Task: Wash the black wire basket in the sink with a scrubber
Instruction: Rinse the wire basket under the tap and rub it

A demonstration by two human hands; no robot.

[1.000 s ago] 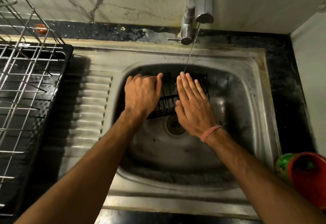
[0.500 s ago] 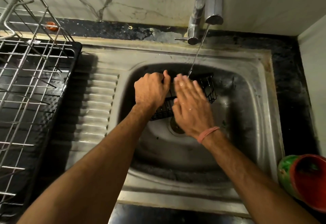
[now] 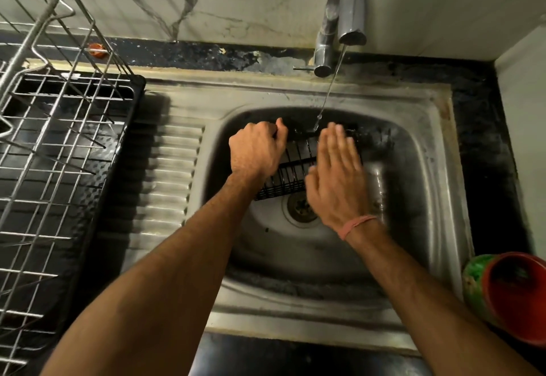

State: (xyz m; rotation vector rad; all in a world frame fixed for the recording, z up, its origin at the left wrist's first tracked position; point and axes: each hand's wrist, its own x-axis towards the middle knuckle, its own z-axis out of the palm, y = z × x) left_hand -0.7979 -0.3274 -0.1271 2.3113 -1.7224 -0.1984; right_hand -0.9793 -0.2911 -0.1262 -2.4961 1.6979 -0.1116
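Note:
A black wire basket [image 3: 291, 168] stands tilted in the steel sink [image 3: 419, 168], above the drain. My left hand [image 3: 255, 151] grips the basket's left edge with curled fingers. My right hand [image 3: 336, 174] lies flat on the basket's right part, fingers straight and slightly blurred. A thin stream of water falls from the tap [image 3: 350, 20] onto the basket's far rim between my hands. No scrubber is visible.
A metal dish rack [image 3: 53, 145] on a black tray stands to the left, beside the ribbed draining board [image 3: 168, 180]. A red and green container [image 3: 514, 295] sits at the right front on the dark counter. The wall stands close behind the tap.
My left hand has curled tighter round the basket's edge. My right hand has shifted to the right across the basket, out from under the stream. The view has moved a little.

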